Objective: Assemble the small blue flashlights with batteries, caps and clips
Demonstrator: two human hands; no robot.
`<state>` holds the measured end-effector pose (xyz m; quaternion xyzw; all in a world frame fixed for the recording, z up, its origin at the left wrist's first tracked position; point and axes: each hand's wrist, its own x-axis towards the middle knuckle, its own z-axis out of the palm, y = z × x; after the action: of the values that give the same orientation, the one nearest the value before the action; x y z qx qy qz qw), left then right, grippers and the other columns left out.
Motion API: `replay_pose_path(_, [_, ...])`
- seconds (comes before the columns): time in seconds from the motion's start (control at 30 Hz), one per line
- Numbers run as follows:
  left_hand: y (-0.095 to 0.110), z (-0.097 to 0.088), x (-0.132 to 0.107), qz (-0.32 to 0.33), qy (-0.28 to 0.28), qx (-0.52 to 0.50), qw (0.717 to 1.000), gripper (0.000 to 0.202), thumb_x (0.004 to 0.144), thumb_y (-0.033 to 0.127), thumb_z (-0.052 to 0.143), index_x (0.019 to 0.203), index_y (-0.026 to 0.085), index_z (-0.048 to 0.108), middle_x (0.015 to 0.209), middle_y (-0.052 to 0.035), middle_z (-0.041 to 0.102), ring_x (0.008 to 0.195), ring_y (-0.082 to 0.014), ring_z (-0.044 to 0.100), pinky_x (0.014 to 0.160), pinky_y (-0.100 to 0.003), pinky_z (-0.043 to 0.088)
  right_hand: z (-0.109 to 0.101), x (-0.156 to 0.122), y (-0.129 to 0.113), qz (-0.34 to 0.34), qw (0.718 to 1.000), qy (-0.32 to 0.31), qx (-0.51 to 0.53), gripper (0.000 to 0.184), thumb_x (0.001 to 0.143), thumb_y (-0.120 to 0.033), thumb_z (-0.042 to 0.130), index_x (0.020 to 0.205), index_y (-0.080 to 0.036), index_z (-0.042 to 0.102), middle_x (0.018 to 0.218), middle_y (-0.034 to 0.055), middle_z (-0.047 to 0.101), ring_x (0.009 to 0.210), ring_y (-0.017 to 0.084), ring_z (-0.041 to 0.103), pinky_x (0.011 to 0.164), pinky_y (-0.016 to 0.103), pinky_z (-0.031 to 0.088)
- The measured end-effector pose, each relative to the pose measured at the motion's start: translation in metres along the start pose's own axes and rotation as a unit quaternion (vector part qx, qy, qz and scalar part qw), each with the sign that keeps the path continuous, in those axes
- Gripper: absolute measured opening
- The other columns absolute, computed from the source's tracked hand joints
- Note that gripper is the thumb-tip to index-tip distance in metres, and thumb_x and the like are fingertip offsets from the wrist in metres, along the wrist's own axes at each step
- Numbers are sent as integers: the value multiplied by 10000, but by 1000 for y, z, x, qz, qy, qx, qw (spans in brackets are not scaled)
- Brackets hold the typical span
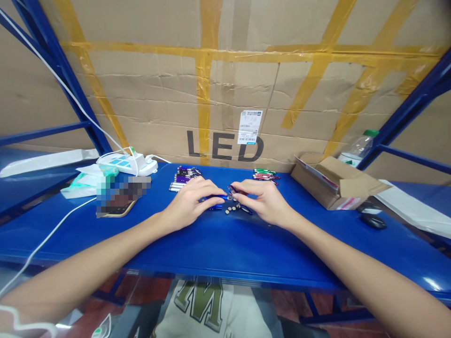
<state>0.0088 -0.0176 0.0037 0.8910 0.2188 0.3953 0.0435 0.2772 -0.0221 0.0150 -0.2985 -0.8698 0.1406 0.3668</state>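
Rightward, the open cardboard box [334,188] shows only its flaps; what it contains cannot be told. Midway along the counter [218,244], the left hand [188,203] grips a slim blue light [217,198] lying flat, with the right hand [266,203] pinching its end and small round cells [230,209] just beside.

**A small blue torch [217,197] and loose button cells [230,210]**

The small blue torch is a slim metallic-blue tube lying flat on the blue surface [218,244], its length running left to right. Its left part sits under the fingertips of the left grip [192,201]. Its right end, by a dark ring [231,189], meets the fingertips of the right grip [265,201]. Just nearer the person lies a short blue tube piece [214,207], also flat. Right of that, the small round button cells lie in a cluster, some touching. 1 dark-blue piece [246,210] lies beside them.
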Motion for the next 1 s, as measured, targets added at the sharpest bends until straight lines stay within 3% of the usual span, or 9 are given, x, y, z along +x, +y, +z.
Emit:
replay_pose_path(0.43, [-4,2,-3,-17,-20,4,1000,203,1096,344,651,1206,208,755,1138,-57,805,1011,-209,702,963,-377,495,6,-2,2,-76,996,35,-35,254,1095,-283,623,1253,-190,800,1037,79,818,884,213,729,826,367,588])
replay_pose_path(1.0, [0,2,-1,-23,29,40,999,198,1115,320,608,1172,179,734,1078,-75,781,995,-217,718,916,-359,538,6,-2,2,-106,990,44,-77,255,1104,-257,600,1255,-144,771,1004,101,788,881,224,710,812,385,592])
